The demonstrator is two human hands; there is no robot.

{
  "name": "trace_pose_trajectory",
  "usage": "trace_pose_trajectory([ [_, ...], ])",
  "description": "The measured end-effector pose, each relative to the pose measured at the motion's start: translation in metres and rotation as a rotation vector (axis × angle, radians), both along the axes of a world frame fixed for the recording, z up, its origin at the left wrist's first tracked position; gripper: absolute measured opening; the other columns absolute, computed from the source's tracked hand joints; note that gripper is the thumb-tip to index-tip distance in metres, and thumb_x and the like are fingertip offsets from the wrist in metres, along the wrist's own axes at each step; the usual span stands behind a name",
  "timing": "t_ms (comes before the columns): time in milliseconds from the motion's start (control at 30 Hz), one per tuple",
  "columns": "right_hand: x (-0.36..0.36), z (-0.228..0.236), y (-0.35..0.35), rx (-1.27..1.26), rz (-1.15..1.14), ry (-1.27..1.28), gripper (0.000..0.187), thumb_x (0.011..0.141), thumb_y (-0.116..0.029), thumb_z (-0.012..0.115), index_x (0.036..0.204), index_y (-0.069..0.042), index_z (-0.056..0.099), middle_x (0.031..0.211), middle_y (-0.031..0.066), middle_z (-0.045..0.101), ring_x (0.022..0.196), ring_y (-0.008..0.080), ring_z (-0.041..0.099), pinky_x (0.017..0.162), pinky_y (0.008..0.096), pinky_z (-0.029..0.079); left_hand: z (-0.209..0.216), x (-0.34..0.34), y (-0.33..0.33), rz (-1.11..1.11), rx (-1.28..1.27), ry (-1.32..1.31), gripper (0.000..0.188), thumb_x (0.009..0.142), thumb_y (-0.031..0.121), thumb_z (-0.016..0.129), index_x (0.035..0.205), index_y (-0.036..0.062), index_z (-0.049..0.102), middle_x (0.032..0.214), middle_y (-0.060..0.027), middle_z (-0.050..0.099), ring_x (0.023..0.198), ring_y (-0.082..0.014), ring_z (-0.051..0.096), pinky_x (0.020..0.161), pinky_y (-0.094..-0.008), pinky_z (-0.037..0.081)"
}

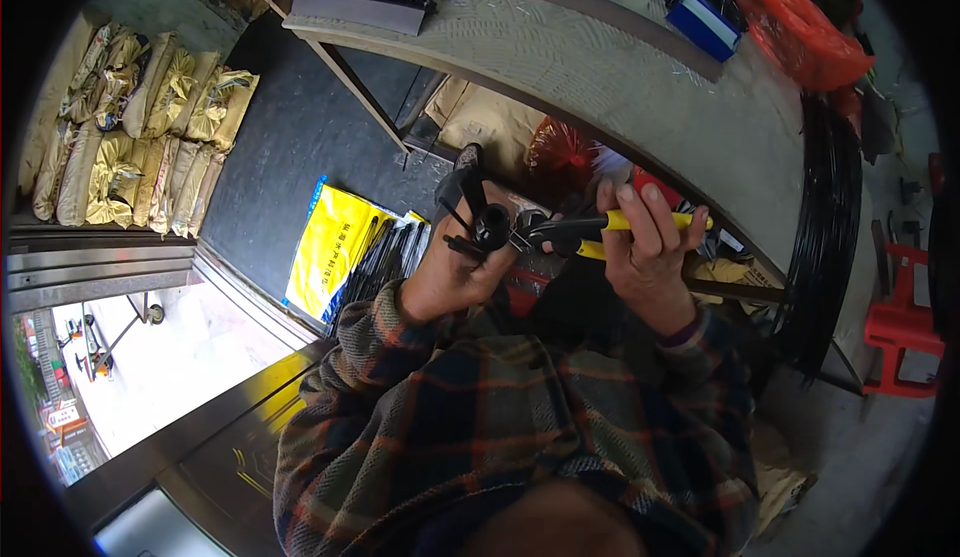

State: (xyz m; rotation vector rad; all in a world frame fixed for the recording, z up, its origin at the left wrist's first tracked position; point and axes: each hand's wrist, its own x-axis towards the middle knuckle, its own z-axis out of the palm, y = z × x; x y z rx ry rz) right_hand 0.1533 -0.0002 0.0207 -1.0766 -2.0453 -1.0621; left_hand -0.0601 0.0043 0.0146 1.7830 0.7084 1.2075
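In front of my chest, my left hand [447, 275] is closed round a black part [491, 225] with a round hollow end and thin arms sticking out. My right hand [650, 257] grips pliers [578, 229] with yellow-and-black handles, some of its fingers raised. The dark jaws point left and reach the side of the black part, by a thin bright metal piece. Whether they are clamped on it I cannot tell. Just left of my left hand lies a yellow printed bag [328, 247] with a bunch of thin black rods [375, 262] on it.
Ahead stands a grey-topped table [620, 72] with black parts, a blue box [704, 27] and a red plastic bag [800, 42]. Long black strips [825, 227] hang at its right end, near a red stool [905, 322]. Wrapped brown bundles [145, 147] are stacked at left.
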Motion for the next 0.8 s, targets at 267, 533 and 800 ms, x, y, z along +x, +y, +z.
trace_pose_trajectory([
  [267,0.018,0.006,-0.007,-0.220,0.149,0.093,0.017,0.075,-0.011,0.063,0.090,-0.007,0.056,0.113,0.0058,0.046,0.103,0.0211,0.049,0.097,0.0440,0.029,0.004,0.002,0.002,-0.026,-0.047,0.031,0.022,0.073,-0.003,0.052,0.091,0.0031,0.041,0.083,-0.0090,0.046,0.073,-0.0178,0.045,0.065,-0.0284,0.037],
  [533,0.042,0.091,-0.007,-1.207,0.412,-0.133,0.031,0.075,0.000,0.055,0.106,-0.004,0.051,0.105,0.0123,0.053,0.094,0.0301,0.055,0.078,0.0368,0.045,-0.002,-0.006,-0.001,-0.073,0.135,0.227,0.035,0.070,0.001,0.058,0.101,-0.0001,0.041,0.086,-0.0144,0.047,0.079,-0.0328,0.054,0.066,-0.0354,0.044],
  [800,0.067,0.037,-0.005,-2.793,0.691,0.995,0.042,0.083,-0.005,0.053,0.118,-0.002,0.030,0.083,0.0187,0.061,0.057,0.0212,0.063,0.052,0.0274,0.052,0.019,-0.002,0.010,-0.561,-0.367,0.042,0.063,0.067,0.011,0.076,0.121,0.0031,0.044,0.106,-0.0101,0.055,0.091,-0.0221,0.060,0.078,-0.0314,0.046],
])
